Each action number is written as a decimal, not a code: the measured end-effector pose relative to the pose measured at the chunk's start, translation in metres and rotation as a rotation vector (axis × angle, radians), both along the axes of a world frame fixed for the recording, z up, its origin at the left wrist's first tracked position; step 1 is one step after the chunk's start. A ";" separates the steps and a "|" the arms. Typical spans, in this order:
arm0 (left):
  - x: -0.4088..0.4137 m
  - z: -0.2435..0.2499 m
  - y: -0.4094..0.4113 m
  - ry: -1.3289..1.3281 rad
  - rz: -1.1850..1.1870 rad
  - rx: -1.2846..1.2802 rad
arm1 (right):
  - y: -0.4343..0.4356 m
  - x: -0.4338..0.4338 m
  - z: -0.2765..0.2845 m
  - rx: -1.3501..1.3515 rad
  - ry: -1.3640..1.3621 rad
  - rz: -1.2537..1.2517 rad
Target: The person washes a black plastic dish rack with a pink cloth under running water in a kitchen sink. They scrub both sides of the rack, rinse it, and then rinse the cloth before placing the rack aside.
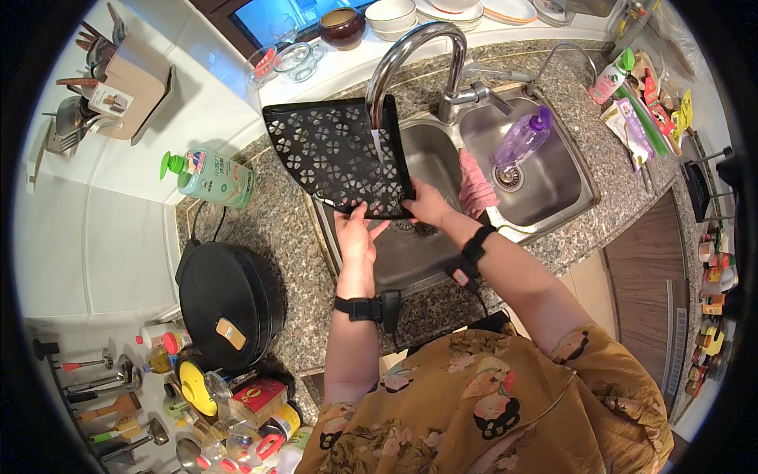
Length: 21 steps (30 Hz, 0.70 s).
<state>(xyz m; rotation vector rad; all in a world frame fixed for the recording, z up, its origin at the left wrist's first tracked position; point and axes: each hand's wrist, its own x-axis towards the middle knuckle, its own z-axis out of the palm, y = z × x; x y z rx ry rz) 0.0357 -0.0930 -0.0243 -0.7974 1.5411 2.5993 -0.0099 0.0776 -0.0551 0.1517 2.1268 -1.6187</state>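
A black perforated panel with clover-shaped cut-outs (331,154) is tilted over the left bowl of a steel double sink (408,260). My left hand (356,234) supports its lower edge, thumb on top and some fingers spread below. At its lower right corner my right hand (427,204) grips the edge. Water runs onto the panel from the curved chrome faucet (414,41). A pink cloth (475,186) hangs over the divider between the bowls. In the right bowl lies a purple translucent bottle (521,139).
A green pump bottle (216,178) and a round black electric appliance (222,302) stand on the left of the granite counter (302,284). Bowls and plates (391,15) line the windowsill. Packets and a green-capped bottle (613,77) are at right.
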 end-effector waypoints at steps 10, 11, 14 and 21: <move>0.015 -0.016 -0.006 -0.147 -0.245 0.138 | 0.041 -0.011 0.007 -0.028 0.151 -0.056; 0.017 -0.020 -0.002 -0.150 -0.230 0.121 | 0.044 -0.011 0.004 -0.015 0.235 -0.035; 0.018 -0.021 0.014 -0.140 -0.194 0.077 | 0.054 0.000 0.010 0.368 0.717 -0.040; 0.016 -0.013 -0.001 -0.175 -0.266 0.029 | 0.052 0.018 0.026 -0.018 0.359 -0.072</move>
